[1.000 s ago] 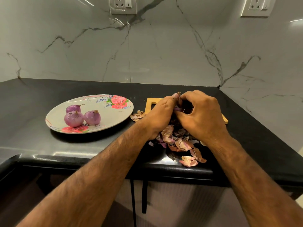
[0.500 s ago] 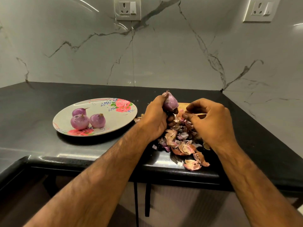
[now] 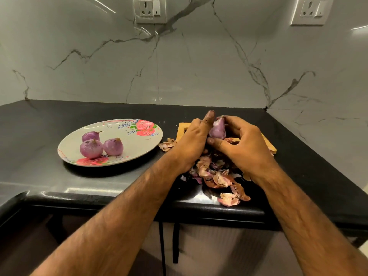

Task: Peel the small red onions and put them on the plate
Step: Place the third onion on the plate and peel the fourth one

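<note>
Head view: two-handed hold.
Left hand (image 3: 191,145), right hand (image 3: 246,149) curled round small red onion (image 3: 217,130); plate (image 3: 137,145) at 9 o'clock.

Plate (image 3: 137,150) sits left on the surface (image 3: 59,184), three onions (image 3: 91,148) grouped on its near-left part. Right of it lies the board (image 3: 182,130). Left hand (image 3: 191,144) and right hand (image 3: 245,148) meet above the board, an onion (image 3: 217,129) gripped between them. Peels (image 3: 219,178) are heaped before the board, out to the front edge.

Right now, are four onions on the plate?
No, the plate holds three onions; left hand and right hand grip a fourth onion.
</note>
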